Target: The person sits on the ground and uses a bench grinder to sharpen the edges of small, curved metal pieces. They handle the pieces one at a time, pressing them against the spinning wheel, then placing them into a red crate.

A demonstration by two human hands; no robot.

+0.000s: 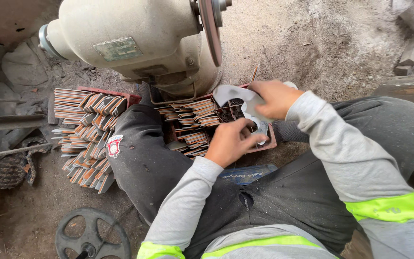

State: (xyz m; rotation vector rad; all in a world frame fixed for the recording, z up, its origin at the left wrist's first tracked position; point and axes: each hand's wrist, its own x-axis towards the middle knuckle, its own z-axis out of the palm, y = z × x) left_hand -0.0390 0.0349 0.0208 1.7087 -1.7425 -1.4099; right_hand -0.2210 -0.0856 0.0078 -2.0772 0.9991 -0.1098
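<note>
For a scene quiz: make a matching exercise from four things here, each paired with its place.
Things:
1. curved metal piece
2. grinding machine
3. spoked wheel
4. red tray

Places:
A. on the ground, bottom left
B. held by left hand and right hand
C. between the knees, under the hands
D. top, in front of the person

Pairs: 1-B, 2-D, 3-A, 4-C
</note>
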